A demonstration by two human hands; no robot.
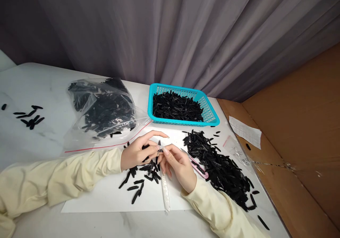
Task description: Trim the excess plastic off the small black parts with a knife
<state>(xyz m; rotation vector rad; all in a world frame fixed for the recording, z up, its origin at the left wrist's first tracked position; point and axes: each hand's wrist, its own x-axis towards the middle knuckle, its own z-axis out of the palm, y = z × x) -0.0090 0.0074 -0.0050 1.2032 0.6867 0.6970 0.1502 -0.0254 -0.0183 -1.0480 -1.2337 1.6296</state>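
Observation:
My left hand (138, 152) and my right hand (178, 165) meet over a white sheet (106, 195) on the table. Both pinch one small black plastic piece (159, 146) between their fingertips. My left palm also seems to hold a few more black pieces. Under the hands lies a small scatter of the same black pieces (143, 179). A pink-handled tool (198, 167) lies beside my right hand, and a thin white stick (165, 192) rests on the sheet below it.
A turquoise basket (209, 112) full of black pieces stands behind the hands. A clear zip bag (103, 107) of pieces lies at the left, a large loose heap (220, 163) at the right. A few pieces (30, 119) lie far left. A cardboard sheet (292, 142) borders the right.

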